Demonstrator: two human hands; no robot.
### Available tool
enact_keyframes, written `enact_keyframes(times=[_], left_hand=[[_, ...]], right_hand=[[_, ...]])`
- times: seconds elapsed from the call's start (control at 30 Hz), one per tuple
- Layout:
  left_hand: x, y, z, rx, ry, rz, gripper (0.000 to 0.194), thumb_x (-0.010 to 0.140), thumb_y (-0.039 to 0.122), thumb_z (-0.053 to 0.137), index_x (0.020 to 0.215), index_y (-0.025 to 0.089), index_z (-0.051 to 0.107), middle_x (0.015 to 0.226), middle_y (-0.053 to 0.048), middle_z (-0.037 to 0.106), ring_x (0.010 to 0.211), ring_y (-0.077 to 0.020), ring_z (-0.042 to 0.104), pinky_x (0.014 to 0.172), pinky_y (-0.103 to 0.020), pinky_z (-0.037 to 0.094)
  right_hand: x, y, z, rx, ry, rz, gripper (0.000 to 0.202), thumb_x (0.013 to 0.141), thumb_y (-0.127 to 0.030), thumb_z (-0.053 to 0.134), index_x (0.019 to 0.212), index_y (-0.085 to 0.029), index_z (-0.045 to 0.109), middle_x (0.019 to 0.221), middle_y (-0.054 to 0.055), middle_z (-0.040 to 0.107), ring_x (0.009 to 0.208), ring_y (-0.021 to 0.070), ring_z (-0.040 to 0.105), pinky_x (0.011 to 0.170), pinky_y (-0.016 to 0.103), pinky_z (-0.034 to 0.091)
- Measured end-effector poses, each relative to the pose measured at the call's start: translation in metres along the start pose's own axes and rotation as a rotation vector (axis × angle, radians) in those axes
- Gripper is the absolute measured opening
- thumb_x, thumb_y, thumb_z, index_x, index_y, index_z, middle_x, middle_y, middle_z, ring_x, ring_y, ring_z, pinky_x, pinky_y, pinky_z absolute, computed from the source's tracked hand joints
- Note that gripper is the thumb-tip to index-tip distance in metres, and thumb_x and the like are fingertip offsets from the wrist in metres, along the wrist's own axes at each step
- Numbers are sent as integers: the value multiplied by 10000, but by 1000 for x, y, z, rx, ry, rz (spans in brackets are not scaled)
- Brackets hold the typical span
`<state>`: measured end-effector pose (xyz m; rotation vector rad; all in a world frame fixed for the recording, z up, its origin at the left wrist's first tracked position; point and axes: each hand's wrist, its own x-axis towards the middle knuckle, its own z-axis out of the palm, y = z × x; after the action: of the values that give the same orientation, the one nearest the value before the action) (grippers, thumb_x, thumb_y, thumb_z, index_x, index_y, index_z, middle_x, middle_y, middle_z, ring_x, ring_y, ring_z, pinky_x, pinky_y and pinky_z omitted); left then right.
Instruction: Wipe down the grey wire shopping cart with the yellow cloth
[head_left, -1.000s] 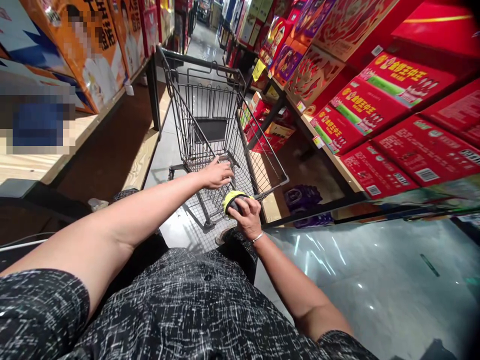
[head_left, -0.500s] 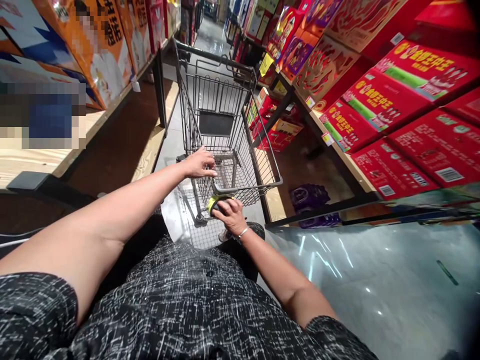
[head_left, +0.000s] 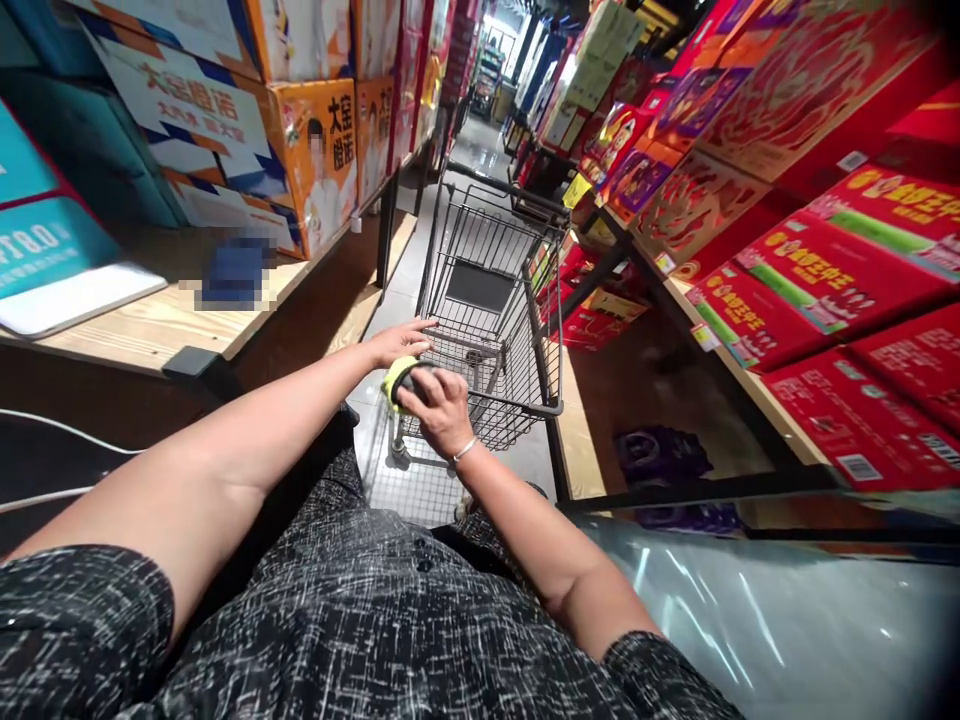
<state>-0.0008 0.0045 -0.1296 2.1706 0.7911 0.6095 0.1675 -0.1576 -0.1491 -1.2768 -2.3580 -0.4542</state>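
In front of me stands an all-black wire shopping cart [head_left: 517, 290] with its basket showing bare mesh. My right hand [head_left: 444, 405], a thin bracelet at its wrist, grips a palm-sized yellow-green and black object [head_left: 397, 380]; its exact kind is unclear. That object is just at the near left part of the cart, close below my other hand. My left hand [head_left: 401, 343] reaches over the cart's near left rim with fingers stretched out. Whether its fingers touch the wire cannot be made out. Nothing shows in that hand.
Orange and white cartons [head_left: 315, 165] stand on a wooden shelf [head_left: 142, 310] at the left, by a blurred blue item [head_left: 234, 272]. Red boxes [head_left: 810, 270] are stacked at the right. Purple packs [head_left: 660, 452] lie on a lower shelf. White cables [head_left: 71, 428] hang at lower left.
My right hand has moved up and left with the object, nearer my left hand. My left hand's fingers have straightened. The view has shifted, so more of the left shelf shows.
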Motion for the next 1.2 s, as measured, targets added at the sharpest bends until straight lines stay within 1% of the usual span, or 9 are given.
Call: enact_keyframes(times=[0.17,0.37,0.47,0.53,0.63,0.83,0.93,1.03,1.2], left_hand=[[-3,-2,-10,65,-55,-56,645,920,697,368,940,159,722,1639,-84,301,1483,-285,340,1192,-356,328],[-3,-2,-11,138,-14,-124,229,816,407,606,889,197,660,1681,-31,181,1514,-255,287,1227,-349,257],[-3,-3,-7,129,-1,-124,179,812,299,579,933,195,660,1685,-36,161,1526,-231,258,1232,-331,240],[-4,-4,-4,126,17,-121,190,821,281,570,962,186,657,1686,-54,154,1534,-226,234,1236,-324,224],[-7,-4,-2,121,45,-103,206,866,343,564,960,181,650,1685,-66,154,1539,-230,218,1238,-335,218],[-9,-2,-10,142,18,-135,325,900,493,547,936,182,637,1687,-89,135,1532,-262,237,1240,-364,214],[-7,-4,-14,159,32,-181,282,855,459,602,932,189,624,1691,-79,115,1530,-274,241,1245,-373,214],[-5,-10,-14,160,76,-210,193,813,278,591,985,193,612,1694,-71,91,1535,-246,231,1244,-364,233],[-3,-23,-17,149,130,-241,361,779,130,459,1105,182,602,1690,-60,115,1544,-201,198,1249,-356,234]], right_hand=[[16,15,-4,-31,-4,-6,300,974,-239,553,1178,-402,700,1396,-5,557,1239,229,377,1032,408,337],[-51,67,-45,-119,-19,170,264,899,-148,617,1045,-325,747,1315,26,619,1128,211,473,949,364,360],[-85,90,-68,-206,3,278,292,868,-98,597,1031,-295,740,1287,48,626,1111,215,497,924,368,359],[-97,92,-67,-258,50,346,320,854,-79,573,1049,-280,728,1292,71,612,1118,231,492,920,382,363],[-90,73,-39,-246,158,364,314,856,-89,560,1054,-282,709,1315,84,579,1193,250,449,988,433,356],[-25,27,32,-122,210,113,279,873,-138,617,1035,-340,721,1324,31,580,1322,237,346,1149,497,236],[-16,23,56,-120,200,8,234,889,-204,640,1038,-358,735,1307,12,609,1324,240,370,1167,501,214],[-33,18,79,-77,13,-92,312,912,-219,610,1148,-399,707,1322,-19,629,1303,228,435,1156,477,263],[-63,-1,111,33,-474,-73,353,904,-168,540,1132,-371,717,1365,-61,626,1285,192,511,1071,373,413]])
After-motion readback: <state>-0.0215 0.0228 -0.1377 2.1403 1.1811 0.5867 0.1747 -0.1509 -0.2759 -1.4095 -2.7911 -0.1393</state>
